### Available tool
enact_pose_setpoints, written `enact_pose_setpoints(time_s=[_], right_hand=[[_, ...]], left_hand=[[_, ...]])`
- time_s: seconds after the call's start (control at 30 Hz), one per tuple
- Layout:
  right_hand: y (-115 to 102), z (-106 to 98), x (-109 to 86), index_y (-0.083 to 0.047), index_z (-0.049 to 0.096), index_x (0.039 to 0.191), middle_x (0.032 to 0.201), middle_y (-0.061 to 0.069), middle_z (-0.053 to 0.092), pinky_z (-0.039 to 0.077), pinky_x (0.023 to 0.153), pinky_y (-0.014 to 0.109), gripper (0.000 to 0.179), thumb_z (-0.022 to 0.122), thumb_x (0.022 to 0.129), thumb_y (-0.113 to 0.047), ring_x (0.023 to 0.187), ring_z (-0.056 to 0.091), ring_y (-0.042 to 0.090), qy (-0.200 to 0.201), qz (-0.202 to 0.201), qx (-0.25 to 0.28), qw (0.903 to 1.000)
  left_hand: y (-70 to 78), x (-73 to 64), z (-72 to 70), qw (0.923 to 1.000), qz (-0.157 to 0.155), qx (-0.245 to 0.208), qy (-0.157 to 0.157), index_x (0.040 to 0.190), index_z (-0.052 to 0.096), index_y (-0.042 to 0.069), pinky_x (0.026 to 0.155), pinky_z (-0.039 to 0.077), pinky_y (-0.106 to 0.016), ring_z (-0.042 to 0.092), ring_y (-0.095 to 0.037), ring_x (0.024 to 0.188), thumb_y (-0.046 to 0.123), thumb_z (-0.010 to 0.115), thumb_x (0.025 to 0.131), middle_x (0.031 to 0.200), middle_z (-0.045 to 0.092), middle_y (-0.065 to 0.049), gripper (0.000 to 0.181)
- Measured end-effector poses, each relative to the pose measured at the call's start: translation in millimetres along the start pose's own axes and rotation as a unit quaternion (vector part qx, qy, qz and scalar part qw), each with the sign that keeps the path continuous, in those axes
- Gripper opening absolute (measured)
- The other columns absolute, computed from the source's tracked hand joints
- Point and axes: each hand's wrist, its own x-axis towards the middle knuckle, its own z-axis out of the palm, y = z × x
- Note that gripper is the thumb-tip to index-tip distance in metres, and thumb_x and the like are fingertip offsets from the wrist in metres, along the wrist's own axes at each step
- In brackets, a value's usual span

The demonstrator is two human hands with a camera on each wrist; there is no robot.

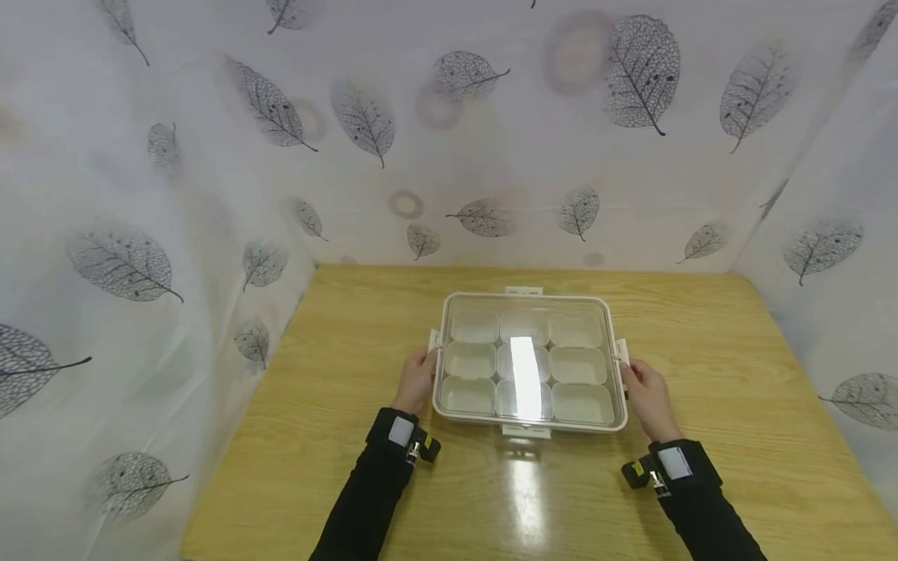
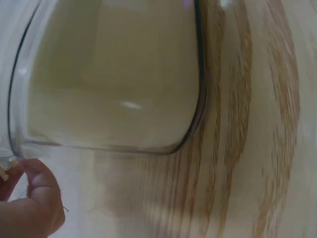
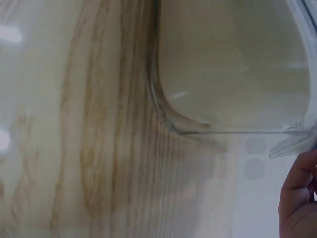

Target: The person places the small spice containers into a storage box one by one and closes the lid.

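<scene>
A clear lidded food storage box point(image 1: 468, 427) is in front of me in the head view, with several small pale inner boxes point(image 1: 468, 361) in rows under its lid. White clips stand out from its four sides. My left hand point(image 1: 415, 379) grips the box at its left clip point(image 1: 433, 340). On the opposite side, my right hand point(image 1: 649, 397) holds it by the right clip point(image 1: 622, 352). The left wrist view shows curled left fingers point(image 2: 42, 191) at the box's edge. In the right wrist view, bent right fingers point(image 3: 297, 186) are beside a flap of the clip point(image 3: 290, 146).
The box is over a glossy wooden table point(image 1: 337, 335), between its back edge and my forearms. A pale curtain point(image 1: 491, 156) printed with grey leaves hangs behind the table and along both sides. Bright light reflects off the lid and the tabletop.
</scene>
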Motion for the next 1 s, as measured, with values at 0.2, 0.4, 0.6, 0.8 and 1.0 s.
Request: enact_pose_setpoints(time_s=[0.2, 0.4, 0.6, 0.8, 1.0], right_hand=[[5.5, 5.5, 4.3, 0.015, 0.045, 0.116, 0.099, 0.026, 0.053, 0.047, 0.057, 0.017, 0.047, 0.034, 0.096, -0.026, 0.068, 0.05, 0.002, 0.002, 0.013, 0.005, 0.9999], [8.6, 6.1, 5.6, 0.015, 0.043, 0.118, 0.103, 0.028, 0.052, 0.048, 0.058, 0.016, 0.048, 0.033, 0.096, -0.026, 0.068, 0.049, -0.001, -0.006, 0.026, 0.007, 0.9996], [9.5, 3.4, 9.0, 0.015, 0.041, 0.121, 0.107, 0.028, 0.05, 0.048, 0.059, 0.018, 0.05, 0.032, 0.096, -0.028, 0.07, 0.051, 0.004, -0.017, 0.047, 0.009, 0.9987], [10.3, 1.4, 9.3, 0.013, 0.03, 0.128, 0.116, 0.029, 0.044, 0.049, 0.065, 0.019, 0.054, 0.03, 0.096, -0.03, 0.076, 0.053, 0.002, -0.045, 0.071, 0.054, 0.995], [18.5, 1.5, 8.3, 0.009, 0.02, 0.133, 0.098, 0.002, 0.056, 0.048, 0.066, 0.018, 0.051, 0.034, 0.096, -0.024, 0.076, 0.053, -0.003, -0.059, 0.072, 0.163, 0.9822]], left_hand=[[-8.1, 5.1, 0.3, 0.9993, -0.036, 0.003, 0.01, 0.118, 0.047, -0.012, 0.077, 0.046, -0.028, 0.054, -0.021, 0.091, 0.014, 0.04, 0.094, 0.106, 0.055, -0.021, 0.036], [-9.5, 7.5, -1.0, 0.9972, -0.074, -0.008, 0.006, 0.12, 0.047, -0.008, 0.07, 0.046, -0.023, 0.054, -0.017, 0.085, 0.016, 0.041, 0.094, 0.102, 0.057, -0.017, 0.036], [1.1, 3.0, -1.5, 0.9949, -0.084, -0.055, -0.015, 0.12, 0.045, -0.012, 0.064, 0.044, -0.018, 0.052, -0.013, 0.079, 0.012, 0.04, 0.095, 0.098, 0.055, -0.015, 0.035], [-12.8, 10.6, -2.8, 0.9922, -0.08, -0.094, -0.014, 0.122, 0.043, -0.012, 0.073, 0.047, -0.024, 0.053, -0.016, 0.084, 0.014, 0.041, 0.094, 0.104, 0.054, -0.016, 0.037], [-57.2, 38.3, -12.2, 0.9818, -0.05, -0.181, -0.024, 0.118, 0.048, -0.005, 0.076, 0.048, -0.031, 0.054, -0.019, 0.083, 0.016, 0.053, 0.089, 0.104, 0.054, -0.015, 0.036]])
